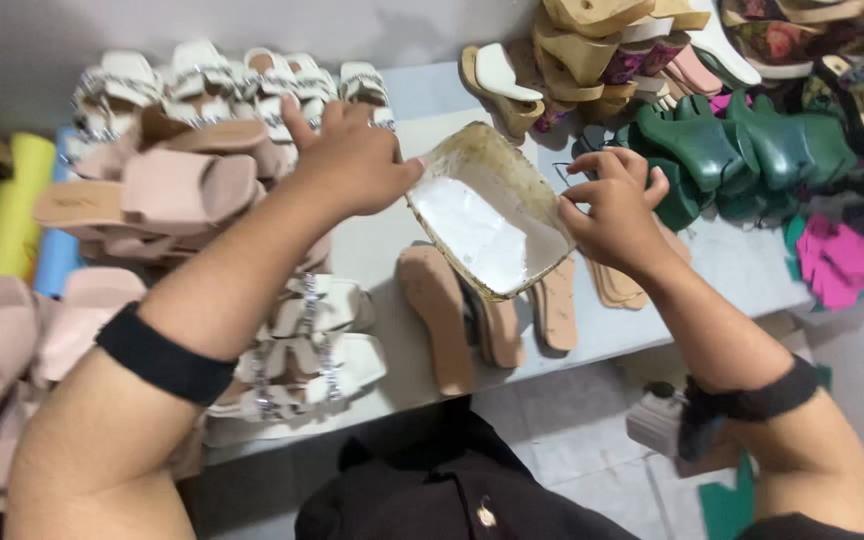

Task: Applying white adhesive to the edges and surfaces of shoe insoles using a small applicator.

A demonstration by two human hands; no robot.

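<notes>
Both my hands hold a flat shoe sole [487, 215] above the table, its white face up and a yellowish glue-stained rim around it. My left hand [352, 160] grips its left end with the thumb on the edge. My right hand [617, 205] pinches its right edge with the fingers curled. Under the sole lie several tan insoles [437, 315] on the grey table [602, 335].
Pink slide sandals [177, 185] and white strappy sandals [312, 350] are piled at left. Green heeled soles [722, 150] and a heap of mixed sandals [612, 40] sit at right. A pink piece [837, 262] lies near the table's right end. Foam rolls [22, 200] stand far left.
</notes>
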